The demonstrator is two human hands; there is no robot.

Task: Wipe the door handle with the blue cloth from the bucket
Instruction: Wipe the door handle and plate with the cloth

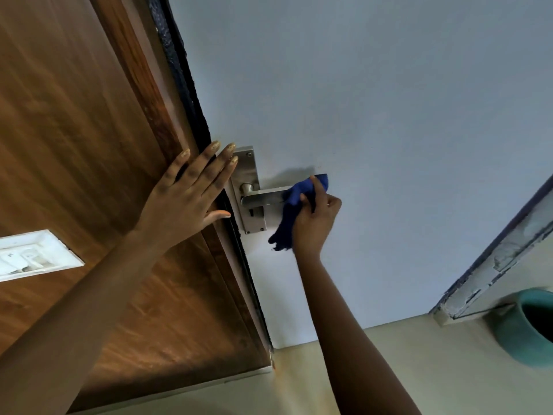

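A silver lever door handle on a steel backplate sits at the left edge of a pale grey door. My right hand is shut on the blue cloth, which wraps the free end of the lever and hangs down below it. My left hand lies flat with fingers spread on the wooden frame, its fingertips reaching the door's dark edge and the top of the backplate. The teal bucket stands on the floor at the lower right.
A white switch plate is set in the wood panel at the left. Cream floor runs under the door. A worn painted frame edge rises beside the bucket.
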